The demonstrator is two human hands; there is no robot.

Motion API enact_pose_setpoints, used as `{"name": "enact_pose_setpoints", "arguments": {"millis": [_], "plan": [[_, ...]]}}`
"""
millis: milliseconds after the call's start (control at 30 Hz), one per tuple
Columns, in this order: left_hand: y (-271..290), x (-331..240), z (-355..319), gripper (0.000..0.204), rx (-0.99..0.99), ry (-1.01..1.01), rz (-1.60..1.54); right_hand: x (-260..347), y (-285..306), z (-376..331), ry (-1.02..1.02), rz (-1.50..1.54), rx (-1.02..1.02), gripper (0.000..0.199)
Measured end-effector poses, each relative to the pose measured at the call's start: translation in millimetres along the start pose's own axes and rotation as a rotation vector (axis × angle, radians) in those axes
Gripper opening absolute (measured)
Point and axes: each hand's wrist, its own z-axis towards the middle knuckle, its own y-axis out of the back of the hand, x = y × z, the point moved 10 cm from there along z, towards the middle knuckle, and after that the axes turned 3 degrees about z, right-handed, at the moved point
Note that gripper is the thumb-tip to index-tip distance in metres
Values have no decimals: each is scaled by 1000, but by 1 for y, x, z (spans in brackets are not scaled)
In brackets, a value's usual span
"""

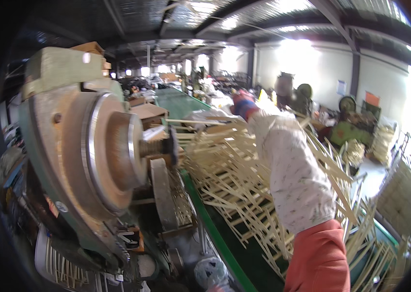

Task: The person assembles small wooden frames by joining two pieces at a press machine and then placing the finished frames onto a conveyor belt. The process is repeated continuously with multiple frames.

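Observation:
My right arm reaches forward over a large loose heap of thin pale strips (pixel 229 165), which look like wood or bamboo. It wears a red sleeve and a white patterned sleeve cover (pixel 293 170). At its far end my right hand (pixel 245 105), in a dark red and blue glove, is above the far side of the heap. The hand is small and blurred, so its fingers and anything in them cannot be made out. My left hand does not show. The heap lies on a dark green conveyor belt (pixel 229 233) with a green edge.
A heavy machine with a round metal wheel (pixel 113 151) stands close on the left. Below it sits a pale crate (pixel 64 267) holding strips. Cardboard (pixel 149 113) lies beside the belt (pixel 181 97), which runs far back. Bundled strips (pixel 383 143) and green machinery (pixel 356 129) stand right.

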Motion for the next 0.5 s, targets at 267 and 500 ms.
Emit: {"name": "enact_pose_setpoints", "arguments": {"millis": [267, 500], "plan": [[63, -131, 65, 13, -396, -412, -301, 29, 200, -376, 513, 342, -252, 23], [-19, -246, 101, 11, -136, -636, -382, -165, 103, -866, -952, -30, 601, 35]]}}
